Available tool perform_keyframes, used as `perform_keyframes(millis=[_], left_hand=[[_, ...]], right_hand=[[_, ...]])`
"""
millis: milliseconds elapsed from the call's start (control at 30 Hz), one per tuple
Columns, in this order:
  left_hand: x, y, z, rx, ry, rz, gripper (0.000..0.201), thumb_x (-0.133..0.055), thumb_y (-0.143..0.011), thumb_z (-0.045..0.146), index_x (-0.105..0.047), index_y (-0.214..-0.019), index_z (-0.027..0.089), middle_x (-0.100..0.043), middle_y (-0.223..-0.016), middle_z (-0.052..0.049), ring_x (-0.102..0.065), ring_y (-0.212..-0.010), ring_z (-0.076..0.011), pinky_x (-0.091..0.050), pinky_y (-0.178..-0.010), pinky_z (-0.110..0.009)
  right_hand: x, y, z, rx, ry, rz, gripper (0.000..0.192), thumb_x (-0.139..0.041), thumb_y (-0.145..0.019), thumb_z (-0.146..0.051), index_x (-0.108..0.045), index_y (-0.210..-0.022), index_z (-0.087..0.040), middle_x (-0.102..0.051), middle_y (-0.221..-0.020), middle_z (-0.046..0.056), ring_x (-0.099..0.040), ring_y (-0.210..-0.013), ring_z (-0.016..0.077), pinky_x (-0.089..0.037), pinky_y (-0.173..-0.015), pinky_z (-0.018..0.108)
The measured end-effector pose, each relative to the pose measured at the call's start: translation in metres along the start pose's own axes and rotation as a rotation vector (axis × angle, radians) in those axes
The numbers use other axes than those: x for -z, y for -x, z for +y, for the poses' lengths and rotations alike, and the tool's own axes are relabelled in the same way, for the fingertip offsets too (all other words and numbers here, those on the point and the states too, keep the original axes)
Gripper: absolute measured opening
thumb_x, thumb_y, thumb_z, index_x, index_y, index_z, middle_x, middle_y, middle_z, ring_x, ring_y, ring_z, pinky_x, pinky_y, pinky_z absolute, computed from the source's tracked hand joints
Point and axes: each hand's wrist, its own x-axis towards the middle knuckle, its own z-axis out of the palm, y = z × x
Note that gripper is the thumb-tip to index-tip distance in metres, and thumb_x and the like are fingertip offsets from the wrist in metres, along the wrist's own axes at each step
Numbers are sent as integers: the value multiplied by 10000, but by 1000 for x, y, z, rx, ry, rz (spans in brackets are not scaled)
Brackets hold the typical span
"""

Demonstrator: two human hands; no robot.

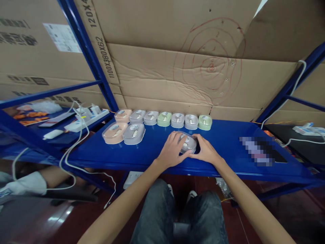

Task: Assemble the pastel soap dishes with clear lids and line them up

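At the far left, a white power strip (85, 119) with its cables is seen on a side shelf. Next, on the blue shelf (223, 159), two small boxes are laid side by side: a peach box (114, 132) and a grey box (134, 133), touching each other. Behind them, a row of seven boxes (164, 119) is lined up along the cardboard wall (162, 78), in peach, grey and green.

In the middle, near the front edge, one grey box with a clear lid (187, 143) is held on the shelf. It is cupped by the left hand (173, 149) from its left side, fingers curled over the top. It is gripped by the right hand (207, 150) from the other side. Both hands are closed snugly around it.

For this to be done well, the box should probably be kept flat and pressed evenly from both sides, so the lid is not tipped.

At the right, a blurred patch is seen, then another white power strip (308, 130).
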Motion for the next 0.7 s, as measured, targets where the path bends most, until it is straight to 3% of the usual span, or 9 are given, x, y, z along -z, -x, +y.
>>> perform_keyframes(millis=[100,233,300,367,500,700], left_hand=[[-8,1,15,9,-52,-11,618,-714,-1002,629,-667,-1385,147,-626,-1361,-217,-560,-1278,-433,-486,-1155,-665],[-9,-1,16,73,-58,-62,496,-729,-1004,521,-686,-1326,147,-641,-1308,-232,-588,-1252,-442,-531,-1099,-642],[-3,-1,8,92,-41,-79,385,-683,-1019,385,-674,-1338,168,-643,-1347,-223,-585,-1316,-440,-512,-1154,-639],[6,2,-3,94,-25,-95,398,-643,-1010,297,-646,-1395,194,-638,-1397,-201,-575,-1385,-426,-469,-1230,-634],[32,13,-30,101,-60,-163,626,-539,-1001,199,-488,-1625,191,-608,-1483,-188,-548,-1472,-399,-391,-1322,-626],[60,35,-67,156,-214,-230,565,-491,-1023,209,-533,-1586,186,-571,-1549,-196,-493,-1540,-427,-417,-1304,-636]], right_hand=[[0,1,1,30,19,-7,859,-919,-774,-552,-509,-1454,-224,-692,-1364,184,-698,-1270,417,-591,-1047,559],[1,2,2,56,-10,-14,1137,-980,-682,-657,-403,-1573,-251,-698,-1319,166,-717,-1195,414,-597,-1021,572],[1,3,2,47,-32,-14,1271,-991,-646,-714,-334,-1638,-266,-700,-1286,145,-721,-1152,400,-599,-1015,583],[1,3,3,26,-46,-12,1318,-985,-639,-746,-305,-1670,-286,-697,-1275,128,-717,-1130,387,-601,-1010,590],[0,3,4,-5,-66,-5,1320,-976,-647,-758,-304,-1689,-305,-697,-1273,119,-712,-1118,374,-601,-1017,593],[1,2,5,-28,-70,-17,1237,-942,-705,-756,-335,-1685,-306,-703,-1245,115,-712,-1129,371,-596,-1017,598]])
